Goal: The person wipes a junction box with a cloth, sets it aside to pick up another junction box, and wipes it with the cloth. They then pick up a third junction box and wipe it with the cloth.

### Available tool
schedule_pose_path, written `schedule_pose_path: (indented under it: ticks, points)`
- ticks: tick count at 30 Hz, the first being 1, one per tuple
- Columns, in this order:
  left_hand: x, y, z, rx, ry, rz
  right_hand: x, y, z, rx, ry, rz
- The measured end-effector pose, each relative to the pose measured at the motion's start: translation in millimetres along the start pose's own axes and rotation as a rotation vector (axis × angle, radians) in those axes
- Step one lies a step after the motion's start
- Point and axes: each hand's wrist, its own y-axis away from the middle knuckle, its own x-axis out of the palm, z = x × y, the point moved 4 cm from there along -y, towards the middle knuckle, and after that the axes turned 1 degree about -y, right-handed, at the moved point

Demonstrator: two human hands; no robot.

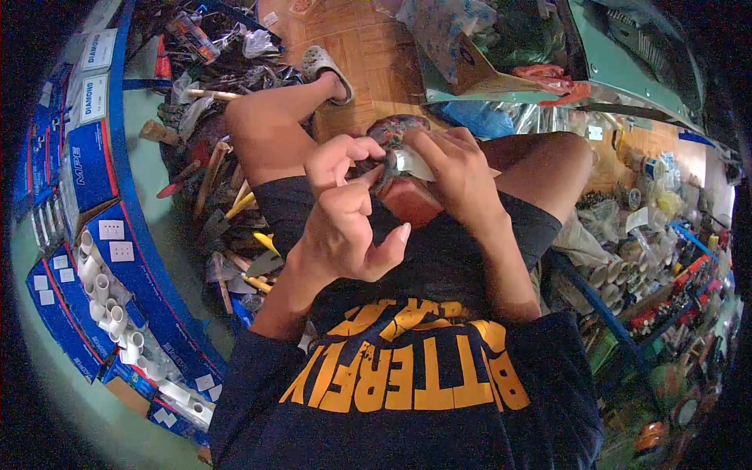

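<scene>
My left hand (345, 207) has its fingers curled and spaced, its thumb standing out apart from them. Its upper fingertips are right at the edge of a small dark-rimmed object with a shiny pale face (403, 163). My right hand (462, 172) is closed, thumb and fingers pinched on a whitish strip (419, 166) beside that shiny face. Below the strip, a reddish-brown block-like piece (411, 201) shows between my hands over my lap. Just beyond them is a dark round thing with reddish patches (398, 128). My fingers partly hide how these pieces join.
On the left, blue boxes (94, 168) and white pipe fittings (113, 317) line a shelf. Handled tools (239, 207) lie beside my leg. A green cabinet (627, 63) and plastic bags (489, 117) are ahead right; a crowded rack (627, 329) stands right.
</scene>
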Motion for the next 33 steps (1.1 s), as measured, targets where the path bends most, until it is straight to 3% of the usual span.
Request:
schedule_pose_path:
  ticks: [6, 8, 11, 13, 17, 27, 31, 33]
  points:
    - [-1, -2, 10, -0.005, 0.192, 0.036, 1, 1, 2, -0.048, 0.048, 0.089]
    - [-1, -3, 12, -0.039, 0.289, -0.040, 1, 2, 5, -0.135, 0.106, 0.045]
    - [-1, -3, 9, -0.142, 0.501, -0.039, 1, 2, 5, -0.148, 0.119, 0.069]
    - [-2, -7, 14, -0.441, 0.857, -0.137, -4, 0, 9, -0.128, 0.111, 0.090]
    - [-7, -9, 27, -0.583, 1.228, -0.132, -5, 2, 12, -0.137, 0.115, 0.099]
    - [7, 8, 44, -0.586, 1.245, -0.105, 17, 11, 2, -0.172, 0.286, 0.183]
    - [6, 8, 48, -0.637, 1.326, -0.164, 9, 5, 6, -0.091, 0.130, 0.208]
    - [3, 5, 43, -0.505, 1.063, -0.080, 7, 6, 17, -0.117, -0.007, 0.271]
